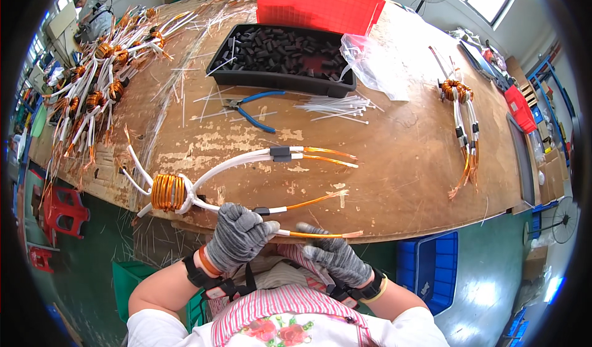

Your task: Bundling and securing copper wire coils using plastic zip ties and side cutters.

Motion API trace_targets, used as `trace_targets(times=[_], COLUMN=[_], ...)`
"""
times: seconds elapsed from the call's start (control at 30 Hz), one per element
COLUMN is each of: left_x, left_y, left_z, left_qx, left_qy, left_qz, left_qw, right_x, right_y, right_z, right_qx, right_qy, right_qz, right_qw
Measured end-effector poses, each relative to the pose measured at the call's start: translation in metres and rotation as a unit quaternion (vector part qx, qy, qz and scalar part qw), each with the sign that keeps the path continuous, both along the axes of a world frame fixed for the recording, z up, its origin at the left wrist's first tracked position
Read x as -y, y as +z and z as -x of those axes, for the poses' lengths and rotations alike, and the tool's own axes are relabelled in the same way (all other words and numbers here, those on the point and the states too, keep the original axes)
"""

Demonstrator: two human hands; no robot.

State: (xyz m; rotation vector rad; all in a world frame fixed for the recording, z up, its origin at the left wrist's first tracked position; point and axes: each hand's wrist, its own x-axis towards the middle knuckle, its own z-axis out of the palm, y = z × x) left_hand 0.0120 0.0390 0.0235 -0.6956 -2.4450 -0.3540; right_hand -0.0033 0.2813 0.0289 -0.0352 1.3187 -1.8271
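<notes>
Clock positions are taken from the middle of the view. At 8 o'clock, on the floor, is a red stool (65, 210). Between 9 and 10 o'clock a heap of copper coils with white-sleeved wires (102, 97) lies on the wooden worktop (407, 174).

At 8 o'clock, near the worktop's close edge, lies the coil in hand (168, 192): 4 white-sleeved wires run from it toward 3 o'clock, ending in bare copper. The upper 2 carry black sleeves (281, 154) side by side; the next one down carries 1 more.

At 7 o'clock the gloved left hand (239, 239) has its fingers curled shut, gripping the lowest wire (330, 235) at its white part. At 10 o'clock are blue-handled pliers (264, 95), their handles spread. At 12 o'clock sits a black tray (277, 83) full of short black tubes (283, 50), with a red crate (320, 2) behind it.

At 5 o'clock the gloved right hand (338, 254) is beside that wire's copper end, fingers bent; I cannot tell whether they grip it. At 2 o'clock white plastic ties (341, 107) lie loose, with a clear bag (377, 66) beyond. Between 4 and 5 o'clock, below the worktop, is a blue crate (427, 267). Between 2 and 3 o'clock lies a separate coil (456, 91), black sleeves on its wires.
</notes>
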Motion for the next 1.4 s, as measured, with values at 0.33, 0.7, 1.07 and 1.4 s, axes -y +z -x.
trace_targets(times=[0.33,0.7,1.07,1.4], left_x=[-0.013,-0.043,-0.047,-0.047], left_y=[0.018,0.021,0.026,0.031], left_z=[0.005,0.017,0.021,0.022], left_qx=[0.057,0.072,0.073,0.103], left_qy=[-0.098,-0.103,-0.126,-0.114], left_qz=[-0.020,-0.084,-0.083,-0.121], left_qw=[0.993,0.989,0.986,0.981], right_x=[0.001,-0.018,-0.050,-0.056], right_y=[0.020,0.021,0.015,0.019], right_z=[0.008,0.015,0.041,0.045], right_qx=[-0.095,-0.098,-0.081,0.065], right_qy=[-0.138,-0.222,-0.289,-0.283], right_qz=[0.065,0.063,0.182,0.263], right_qw=[0.984,0.968,0.937,0.920])
